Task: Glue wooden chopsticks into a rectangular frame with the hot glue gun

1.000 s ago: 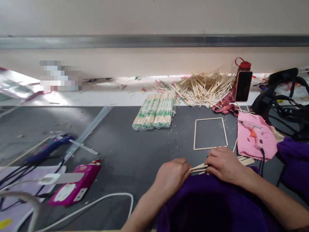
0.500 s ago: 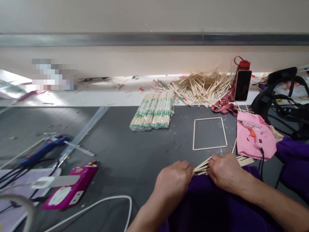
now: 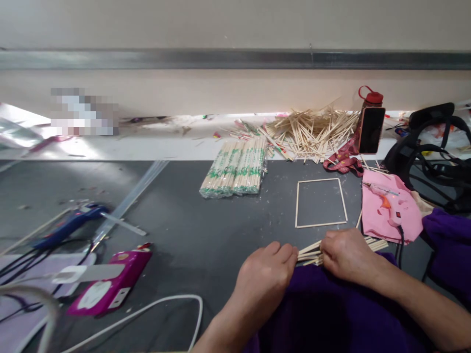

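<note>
My left hand point(image 3: 265, 276) and my right hand point(image 3: 346, 255) both close on a small bundle of thin wooden sticks point(image 3: 309, 251) near the table's front edge, over purple cloth point(image 3: 320, 314). The sticks' far ends point(image 3: 377, 244) poke out to the right of my right hand. Just beyond lies a square frame made of sticks point(image 3: 320, 202), flat on the dark table point(image 3: 206, 230).
Packs of wrapped sticks point(image 3: 237, 169) and a loose heap of sticks point(image 3: 312, 130) lie further back. A phone point(image 3: 371, 130) leans on a red-capped bottle point(image 3: 370, 100). A glue gun point(image 3: 386, 202) rests on pink cloth point(image 3: 390, 208). A blue glue gun point(image 3: 68, 225), magenta power strip point(image 3: 110, 287) and cables point(image 3: 147, 311) sit left.
My left hand slid slightly forward along the bundle, and the sticks tilted a little between my hands. My right hand stays gripping them.
</note>
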`<state>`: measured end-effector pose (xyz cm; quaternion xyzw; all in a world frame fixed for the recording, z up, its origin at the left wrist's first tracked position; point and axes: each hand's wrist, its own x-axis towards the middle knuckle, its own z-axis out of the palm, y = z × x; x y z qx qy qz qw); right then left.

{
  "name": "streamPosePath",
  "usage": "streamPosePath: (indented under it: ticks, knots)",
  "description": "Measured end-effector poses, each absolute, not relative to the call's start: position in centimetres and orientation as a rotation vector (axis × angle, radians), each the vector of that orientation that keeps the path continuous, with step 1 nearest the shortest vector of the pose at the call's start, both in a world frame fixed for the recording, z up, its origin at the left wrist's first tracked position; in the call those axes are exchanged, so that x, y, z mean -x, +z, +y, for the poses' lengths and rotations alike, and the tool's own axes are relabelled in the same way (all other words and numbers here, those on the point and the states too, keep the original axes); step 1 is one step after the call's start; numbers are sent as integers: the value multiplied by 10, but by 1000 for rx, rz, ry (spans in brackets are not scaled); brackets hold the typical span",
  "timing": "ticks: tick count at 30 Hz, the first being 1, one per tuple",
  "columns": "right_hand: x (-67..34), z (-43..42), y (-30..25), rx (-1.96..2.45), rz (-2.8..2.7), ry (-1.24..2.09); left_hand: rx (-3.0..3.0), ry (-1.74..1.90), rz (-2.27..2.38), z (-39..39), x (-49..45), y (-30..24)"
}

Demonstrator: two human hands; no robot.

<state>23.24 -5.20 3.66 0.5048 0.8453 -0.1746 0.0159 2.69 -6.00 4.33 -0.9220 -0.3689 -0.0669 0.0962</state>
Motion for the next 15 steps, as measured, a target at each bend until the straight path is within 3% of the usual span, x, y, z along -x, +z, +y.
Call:
streamPosePath:
  ticks: [6,11,15]
  knots:
    - [-240,-45,23,-1747,2657,-793,2677,-367,-1027,-58,-28,42]
    - [-240,-42,14,-1927,2750,-766,2653,-364,-1057,-53,-33,42]
    - [-244,-39,18,-2024,2806,-1121,2655,-406,-1118,-51,-30,44]
